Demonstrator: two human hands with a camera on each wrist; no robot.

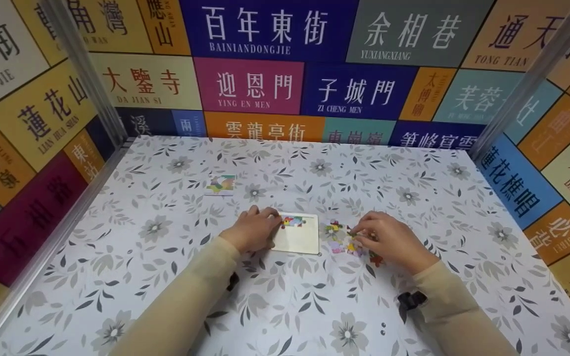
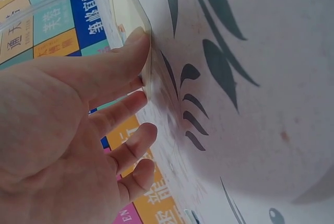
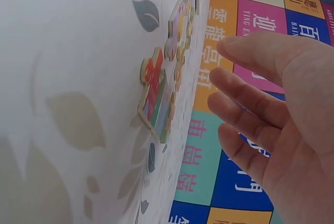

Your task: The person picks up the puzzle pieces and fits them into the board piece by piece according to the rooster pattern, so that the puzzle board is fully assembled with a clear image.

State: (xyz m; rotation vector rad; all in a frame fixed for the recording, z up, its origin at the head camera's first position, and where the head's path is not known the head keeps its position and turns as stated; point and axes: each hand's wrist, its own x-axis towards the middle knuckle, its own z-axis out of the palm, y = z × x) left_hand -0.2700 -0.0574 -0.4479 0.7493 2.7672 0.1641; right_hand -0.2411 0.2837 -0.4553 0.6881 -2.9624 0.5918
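my left hand [image 1: 255,228] pinched the tray [image 1: 296,241] at its left edge; my right hand [image 1: 388,241], fingers loosely apart, hovered by loose puzzle pieces [image 1: 336,246] beside its right edge. keeping the tray steady seemed wise.

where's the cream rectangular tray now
In the head view, the cream rectangular tray lies near the centre, its left edge held by the left hand, with loose colourful puzzle pieces just to its right.
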